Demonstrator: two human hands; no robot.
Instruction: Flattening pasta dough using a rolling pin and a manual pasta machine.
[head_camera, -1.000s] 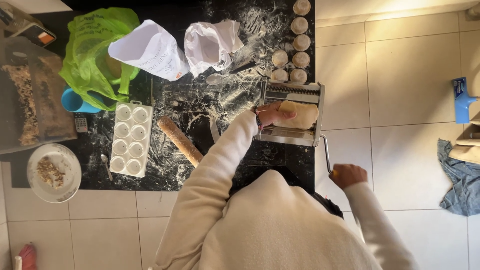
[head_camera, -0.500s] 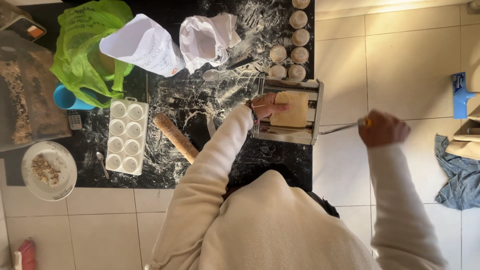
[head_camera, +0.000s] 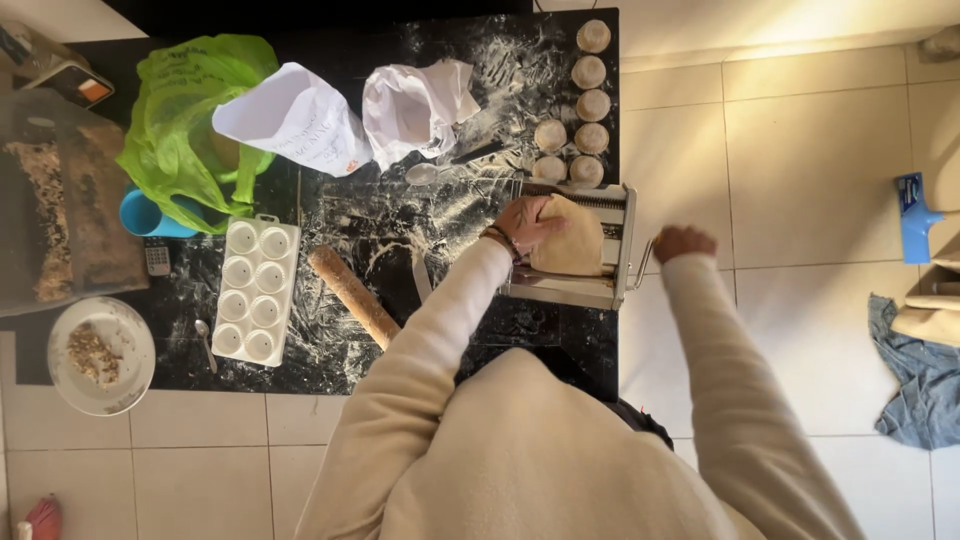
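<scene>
The right hand (head_camera: 684, 243) has swung round again: a second ago it was low, near the person's body, half a second ago it was flung out to the side away from the counter, and now it sits close against the side of the pasta machine (head_camera: 570, 245), fingers closed round the crank handle (head_camera: 643, 262). That is a good part of a turn of the crank, so the rollers are being worked as I watch.

The left hand (head_camera: 527, 222) has hardly shifted through all of this. It lies on top of the machine with its fingers spread loosely on the sheet of dough (head_camera: 572, 237), steadying it rather than gripping it. The dough rests across the top of the rollers, pale and flat, and seems a little broader there than it did a moment ago, though from this height I cannot say how much has gone through.

The machine stands at the edge of the dark, flour-dusted counter (head_camera: 470, 215). Beyond it a row of small dough rounds (head_camera: 588, 105) runs along the counter's edge, untouched. To the person's left lie a wooden rolling pin (head_camera: 352, 297), a white ravioli mould (head_camera: 256, 290) with round cups, two white paper flour bags (head_camera: 345, 115), a green plastic bag (head_camera: 185, 125) and a white bowl of chopped filling (head_camera: 100, 355) at the counter's corner. None of these has moved.
</scene>
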